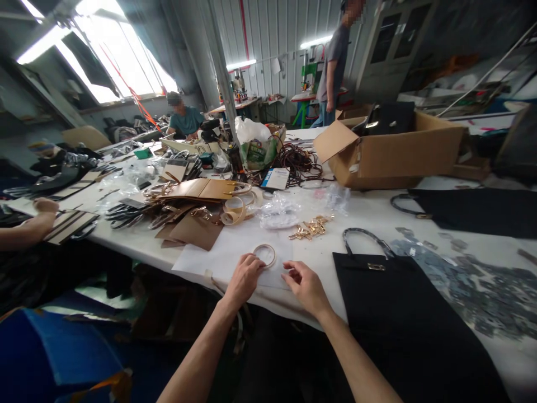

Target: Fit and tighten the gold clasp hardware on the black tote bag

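My left hand [245,278] rests on the white table [369,215] near its front edge, fingers touching a small roll of tape [265,254]; whether it grips the roll is unclear. My right hand [305,285] lies a little to the right, fingers curled and apart, holding nothing visible. Both hands sit on a white paper sheet [226,254]. A black handbag [403,319] with a gold clasp lies flat just right of my right hand. A heap of small gold metal clasps [310,228] lies beyond the hands.
Tan leather pieces [197,224] and straps are piled left of centre. An open cardboard box [390,148] stands at the back right. Grey small parts [470,280] are scattered at right. A co-worker's arm [29,224] reaches in at left; one person sits and another stands farther back.
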`<state>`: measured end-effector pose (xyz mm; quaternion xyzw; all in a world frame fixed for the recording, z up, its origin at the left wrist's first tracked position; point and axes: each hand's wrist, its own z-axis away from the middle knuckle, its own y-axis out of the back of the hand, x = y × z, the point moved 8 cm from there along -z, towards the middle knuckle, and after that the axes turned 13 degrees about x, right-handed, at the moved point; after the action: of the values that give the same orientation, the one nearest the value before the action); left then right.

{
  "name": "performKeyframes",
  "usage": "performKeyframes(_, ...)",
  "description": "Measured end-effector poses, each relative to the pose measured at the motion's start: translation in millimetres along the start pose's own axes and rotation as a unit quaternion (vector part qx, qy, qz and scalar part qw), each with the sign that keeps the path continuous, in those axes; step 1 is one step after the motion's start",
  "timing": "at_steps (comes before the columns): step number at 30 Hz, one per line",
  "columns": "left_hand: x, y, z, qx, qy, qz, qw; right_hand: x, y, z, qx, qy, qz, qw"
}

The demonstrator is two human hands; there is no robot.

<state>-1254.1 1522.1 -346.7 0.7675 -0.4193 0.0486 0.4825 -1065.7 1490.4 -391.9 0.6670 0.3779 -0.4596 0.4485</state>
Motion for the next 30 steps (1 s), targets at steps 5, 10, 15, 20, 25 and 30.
performKeyframes(5,14.3,-7.0,6.6,0.046,0.031,0.077,0.995,-8.4,-6.7,4.5,0.022,0.014,0.001,1.0)
performKeyframes(10,22.9,-18.7,13.1,0.051,0.066,0.1,0.992,-8.1,-11.0,14.1,0.052,0.021,-0.014,0.998)
performKeyframes(15,23.5,-22.6,18.6,0.057,0.064,0.077,0.993,-11.3,-11.7,27.6,0.096,0.077,0.022,0.992)
performKeyframes(20,22.9,-24.9,20.6,0.058,0.056,0.046,0.996,-10.7,-9.8,34.0,0.122,0.088,0.042,0.988)
performKeyframes(25,25.0,-23.9,19.3,0.06,0.051,0.041,0.996,-10.5,-5.3,35.7,0.12,0.049,0.027,0.991)
performKeyframes(30,22.1,-25.2,21.4,0.056,0.054,0.06,0.995,-5.6,-2.1,29.6,0.11,-0.04,-0.049,0.992)
